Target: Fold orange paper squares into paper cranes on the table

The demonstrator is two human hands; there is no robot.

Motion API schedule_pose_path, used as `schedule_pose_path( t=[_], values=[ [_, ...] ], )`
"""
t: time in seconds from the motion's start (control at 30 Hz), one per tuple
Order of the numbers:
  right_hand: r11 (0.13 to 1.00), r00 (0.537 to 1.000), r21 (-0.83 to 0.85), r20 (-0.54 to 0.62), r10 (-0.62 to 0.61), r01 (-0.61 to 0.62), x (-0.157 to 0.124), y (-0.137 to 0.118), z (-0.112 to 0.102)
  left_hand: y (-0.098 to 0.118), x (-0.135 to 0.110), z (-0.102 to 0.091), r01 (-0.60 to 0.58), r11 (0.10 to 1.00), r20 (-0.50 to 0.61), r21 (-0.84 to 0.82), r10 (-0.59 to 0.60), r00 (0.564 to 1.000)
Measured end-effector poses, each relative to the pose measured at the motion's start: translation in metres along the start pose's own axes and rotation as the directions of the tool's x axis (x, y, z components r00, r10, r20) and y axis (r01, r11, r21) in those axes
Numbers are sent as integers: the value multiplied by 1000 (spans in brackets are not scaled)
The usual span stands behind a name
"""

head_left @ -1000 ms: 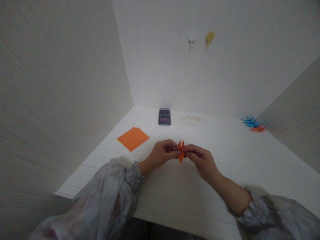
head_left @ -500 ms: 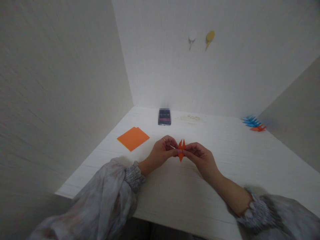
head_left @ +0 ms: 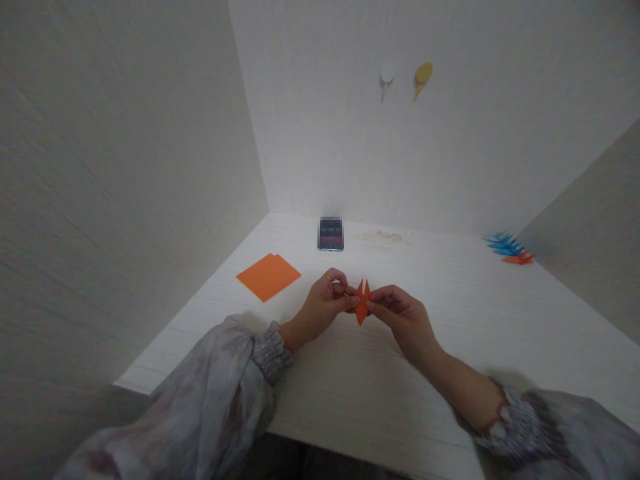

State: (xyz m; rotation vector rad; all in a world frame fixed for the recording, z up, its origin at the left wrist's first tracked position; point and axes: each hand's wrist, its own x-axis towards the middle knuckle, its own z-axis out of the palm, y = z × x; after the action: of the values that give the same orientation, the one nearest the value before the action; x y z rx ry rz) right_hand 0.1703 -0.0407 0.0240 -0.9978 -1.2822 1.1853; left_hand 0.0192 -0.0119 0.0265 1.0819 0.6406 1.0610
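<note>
A small folded piece of orange origami paper (head_left: 362, 308) is held up above the table between my two hands. It has two narrow points at the top, split by a slit, and one point at the bottom. My left hand (head_left: 327, 300) pinches its left edge between thumb and fingers; a ring shows on one finger. On the opposite edge, my right hand (head_left: 400, 308) pinches it the same way. Left of my left hand lie orange paper squares (head_left: 269, 277), slightly fanned, flat on the table.
Near the back wall stands a dark, pixelated device (head_left: 331, 233). Several blue folded paper pieces (head_left: 505, 244) and orange folded paper (head_left: 520, 258) sit at the far right. White (head_left: 387, 73) and yellow (head_left: 423, 73) hooks are on the back wall of the white table (head_left: 320, 400).
My left thumb has shifted slightly leftward on the orange origami paper, showing more of its middle. Both hands keep hold of it. The whole view has moved a little.
</note>
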Motion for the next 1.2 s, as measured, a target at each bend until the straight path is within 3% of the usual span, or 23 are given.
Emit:
schedule_pose_path(
  t=[0.33, 0.73, 1.2],
  values=[
    [993, 999, -114, -40, -34, 29, 0, 0, -1, -3, -1, 0, -52, 996, 40, 68, 50, 998],
    [951, 994, -293, -17, -104, 94, 1, 7, -7, -4, 0, 0, -12, 993, -41, 121, 17, 999],
    [973, 999, -232, 46, -2, 13, 5, 12, -7, -5, 1, -2, -44, 991, -82, 126, 55, 995]
  ],
)
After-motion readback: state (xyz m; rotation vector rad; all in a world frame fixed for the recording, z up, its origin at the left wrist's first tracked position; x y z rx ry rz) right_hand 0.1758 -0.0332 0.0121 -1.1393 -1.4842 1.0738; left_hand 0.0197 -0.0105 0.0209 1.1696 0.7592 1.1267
